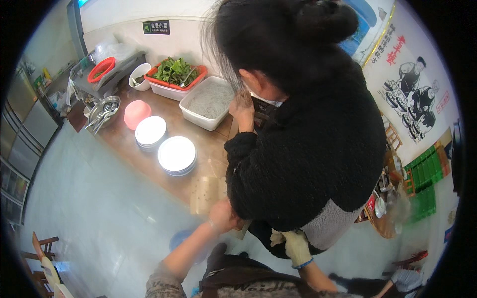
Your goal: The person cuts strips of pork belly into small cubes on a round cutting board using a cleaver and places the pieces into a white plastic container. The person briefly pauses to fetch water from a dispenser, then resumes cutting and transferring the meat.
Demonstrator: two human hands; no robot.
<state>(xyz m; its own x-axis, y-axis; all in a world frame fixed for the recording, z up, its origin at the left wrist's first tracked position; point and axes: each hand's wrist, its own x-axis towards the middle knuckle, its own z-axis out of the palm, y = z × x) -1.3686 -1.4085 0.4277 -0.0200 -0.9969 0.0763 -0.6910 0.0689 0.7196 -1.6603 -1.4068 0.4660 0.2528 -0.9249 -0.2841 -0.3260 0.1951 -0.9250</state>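
Note:
My bare left hand (223,216) reaches to the table's near edge, beside a tan, speckled, rounded object (205,192) whose kind is unclear. Its fingers are blurred and partly covered by the black fleece sleeve of another person (298,149), so its grip is hidden. A thin tan edge (243,230) shows just past that hand. My right hand (296,249) wears a cream knit glove with a blue cuff. It is close to the grey lower part of that person's jacket (329,227), and whether it holds anything is unclear.
On the wooden table (149,164) stand two stacks of white plates (177,154) (150,130), a pink bowl (137,113), a metal bowl of utensils (106,111), a white tub of noodles (208,100) and a red basket of greens (175,72). A blue round object (188,244) is below.

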